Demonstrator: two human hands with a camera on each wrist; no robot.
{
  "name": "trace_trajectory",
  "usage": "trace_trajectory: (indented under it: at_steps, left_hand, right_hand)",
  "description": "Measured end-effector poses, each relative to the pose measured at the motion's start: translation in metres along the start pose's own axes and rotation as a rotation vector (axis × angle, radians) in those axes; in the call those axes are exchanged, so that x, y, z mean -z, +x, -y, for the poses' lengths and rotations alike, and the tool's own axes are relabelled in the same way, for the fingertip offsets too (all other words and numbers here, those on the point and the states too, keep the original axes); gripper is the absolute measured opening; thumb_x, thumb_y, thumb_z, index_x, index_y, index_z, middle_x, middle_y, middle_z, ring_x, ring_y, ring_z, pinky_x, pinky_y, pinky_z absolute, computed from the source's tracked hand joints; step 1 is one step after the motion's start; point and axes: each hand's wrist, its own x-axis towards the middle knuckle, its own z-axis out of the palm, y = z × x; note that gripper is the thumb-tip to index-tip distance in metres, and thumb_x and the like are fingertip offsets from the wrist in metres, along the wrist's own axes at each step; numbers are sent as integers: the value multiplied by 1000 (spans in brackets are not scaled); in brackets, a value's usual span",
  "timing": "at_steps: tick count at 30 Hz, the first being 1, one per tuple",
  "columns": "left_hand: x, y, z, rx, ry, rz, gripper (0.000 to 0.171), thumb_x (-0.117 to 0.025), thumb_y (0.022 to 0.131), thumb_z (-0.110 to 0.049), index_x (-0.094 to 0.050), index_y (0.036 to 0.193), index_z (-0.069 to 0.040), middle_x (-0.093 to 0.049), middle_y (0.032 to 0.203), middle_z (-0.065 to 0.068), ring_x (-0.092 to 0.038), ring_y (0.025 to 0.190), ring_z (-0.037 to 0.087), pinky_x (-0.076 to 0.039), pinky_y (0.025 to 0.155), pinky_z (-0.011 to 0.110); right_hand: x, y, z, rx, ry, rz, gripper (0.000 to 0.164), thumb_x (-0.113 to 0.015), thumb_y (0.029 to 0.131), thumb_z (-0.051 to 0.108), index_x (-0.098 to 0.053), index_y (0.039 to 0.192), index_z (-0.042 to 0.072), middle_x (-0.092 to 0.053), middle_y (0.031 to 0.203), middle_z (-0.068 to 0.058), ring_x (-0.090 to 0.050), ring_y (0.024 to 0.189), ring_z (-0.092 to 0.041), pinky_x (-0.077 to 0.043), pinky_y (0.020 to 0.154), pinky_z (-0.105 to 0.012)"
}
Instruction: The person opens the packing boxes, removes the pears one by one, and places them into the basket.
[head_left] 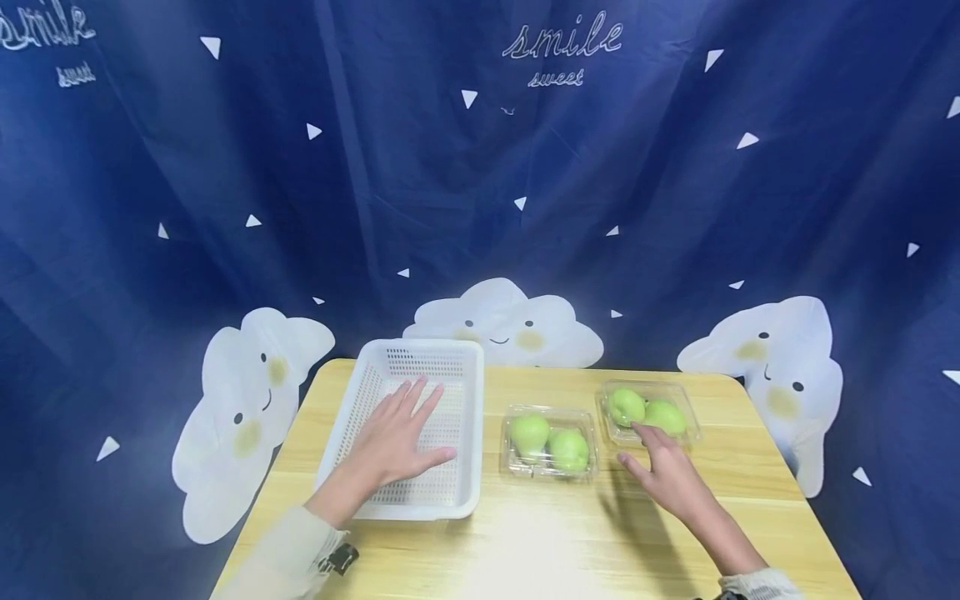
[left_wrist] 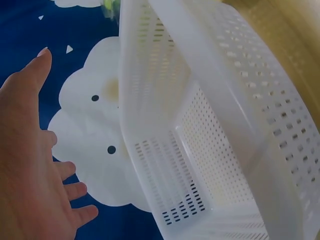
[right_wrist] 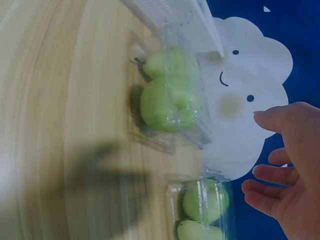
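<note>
White plastic basket [head_left: 472, 425], left side of the worktop [head_left: 420, 557], long axis near-to-far, hollow side up. Left hand [head_left: 397, 442] over it, palm down, fingers spread; that grip holds nothing, and the left wrist view shows a gap to the basket wall. Two clear plastic boxes to the right: middle box [head_left: 512, 463] sits nearer, right box [head_left: 663, 390] a bit farther. Each carries a pair of green fruits [head_left: 530, 433]; both boxes run long side left-right, right one slightly turned. Can't tell whether lids are latched. Right hand [head_left: 667, 475] hovers by the right box's near side, thumb and fingers apart, grip holding nothing. Layout probably gives each hand its own side; boxes likely lie flat so the fruits don't roll.
</note>
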Motion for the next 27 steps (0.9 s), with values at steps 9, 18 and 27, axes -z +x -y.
trace_trajectory:
  at_steps: [9, 18, 27]
  left_hand:
    - [-8, 6, -17, -9, -34, 32, 102, -57, 87, -79, -23, 166, -24, -23, 174, 10, -32, 156, 40, -32, 127, 59]
    - [-12, 13, -38, 5, -98, 69, 108, -56, 86, -80, -22, 166, -16, -29, 171, 12, -37, 153, 40, -38, 124, 59]
    - [-23, 21, -55, 1, -171, 76, 96, -59, 94, -67, -28, 163, -8, -39, 166, 15, -43, 150, 36, -40, 124, 55]
  right_hand:
    - [-13, -2, -1, 1, 15, -21, 57, -77, 93, 20, -57, 137, -11, -65, 130, -33, -70, 103, -43, -62, 87, -58]
    - [-30, -4, 0, -78, 103, -38, 48, -76, 93, 18, -63, 130, -10, -71, 120, -26, -72, 97, -37, -64, 81, -51]
    - [-41, -15, 12, -300, 269, 98, 45, -70, 99, 20, -62, 132, -11, -73, 116, -24, -74, 97, -31, -65, 85, -43]
